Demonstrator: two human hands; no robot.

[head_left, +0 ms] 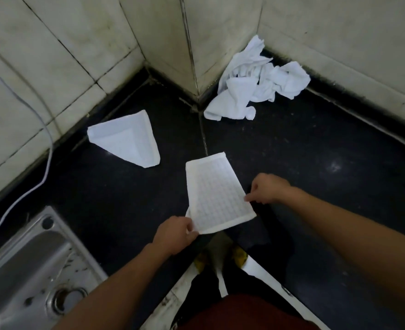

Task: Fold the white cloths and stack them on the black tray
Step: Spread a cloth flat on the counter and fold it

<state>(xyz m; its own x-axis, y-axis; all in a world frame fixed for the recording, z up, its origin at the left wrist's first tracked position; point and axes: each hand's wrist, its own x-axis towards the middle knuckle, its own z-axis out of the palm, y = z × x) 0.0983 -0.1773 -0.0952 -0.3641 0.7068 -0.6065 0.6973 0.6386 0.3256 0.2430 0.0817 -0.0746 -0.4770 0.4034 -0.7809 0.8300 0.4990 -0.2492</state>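
Observation:
A white waffle-textured cloth [214, 194] lies folded in half on the black counter [316, 167] in front of me. My left hand [174, 235] pinches its near left corner, and my right hand [269, 189] pinches its right edge. A folded white cloth [130, 139] rests on the counter to the left, near the wall. A heap of crumpled white cloths [256, 82] sits in the far corner. I see no separate black tray; the cloths lie on the dark counter surface.
A steel sink [27, 270] with its drain is set into the counter at the lower left. A white cable [46, 148] hangs down the tiled wall [53, 55] on the left. The counter's front edge runs just under my arms.

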